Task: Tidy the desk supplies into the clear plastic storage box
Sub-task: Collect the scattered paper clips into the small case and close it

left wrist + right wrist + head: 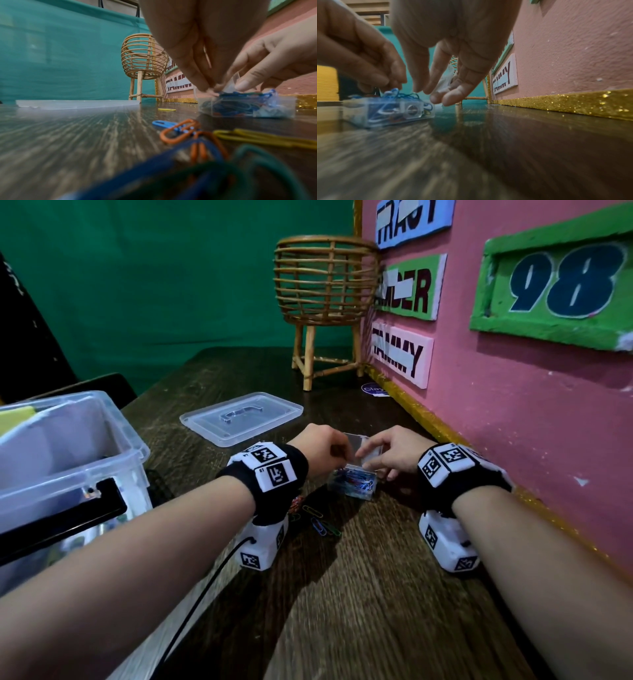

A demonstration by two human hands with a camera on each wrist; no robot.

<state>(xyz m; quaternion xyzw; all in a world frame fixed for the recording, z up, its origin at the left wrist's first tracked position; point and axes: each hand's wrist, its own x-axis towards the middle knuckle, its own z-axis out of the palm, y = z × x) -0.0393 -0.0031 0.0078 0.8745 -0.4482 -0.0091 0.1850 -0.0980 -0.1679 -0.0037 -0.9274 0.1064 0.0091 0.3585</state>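
A small clear case (352, 488) full of coloured paper clips stands on the dark wooden desk (342, 594) between my hands. My left hand (342, 464) pinches paper clips at the top of the heap in the case (248, 106). My right hand (367, 461) holds the case's hinged clear lid (359, 447) tilted up between thumb and fingers; the right wrist view shows this lid (445, 81) behind the fingers (452, 97). Several loose paper clips (318, 520) lie on the desk under my left wrist. The large clear storage box (113, 440) stands open at the left.
The storage box's flat lid (241, 417) lies on the desk beyond my hands. A wicker basket on legs (325, 296) stands at the back. A pink board with a gold glitter edge (445, 436) walls off the right side. Yellow notes (17, 416) sit inside the box.
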